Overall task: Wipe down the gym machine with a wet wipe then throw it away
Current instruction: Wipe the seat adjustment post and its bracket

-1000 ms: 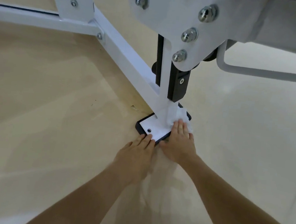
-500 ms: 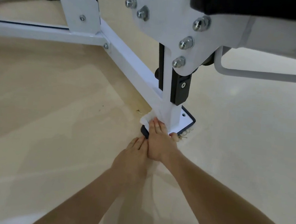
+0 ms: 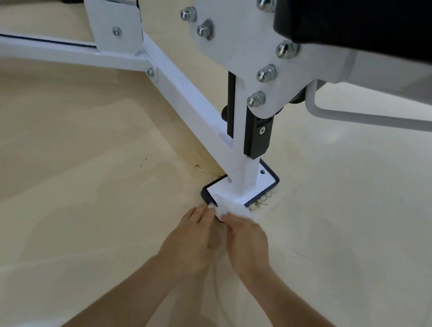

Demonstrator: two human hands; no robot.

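Observation:
A white gym machine frame stands on a beige floor; its upright post (image 3: pixel 246 166) ends in a white foot plate (image 3: pixel 263 179) with a dark rubber rim. A crumpled white wet wipe (image 3: pixel 229 207) lies on the plate's near corner. My right hand (image 3: pixel 248 241) grips the wipe from the near side, fingers curled over it. My left hand (image 3: pixel 193 236) sits close beside it on the left, and its fingertips pinch the wipe's left edge at the plate rim.
A white floor beam (image 3: pixel 186 100) runs from the post back and left to a bracket (image 3: pixel 114 29). Above hangs a bolted white plate (image 3: pixel 237 44) and a black pad (image 3: pixel 368 22). A grey bar (image 3: pixel 377 119) reaches right. Some debris (image 3: pixel 260 203) lies by the plate.
My right hand drew the wipe from the plate's left side back to its near corner. My left hand lifted its fingertips onto the wipe's edge. The camera moved closer.

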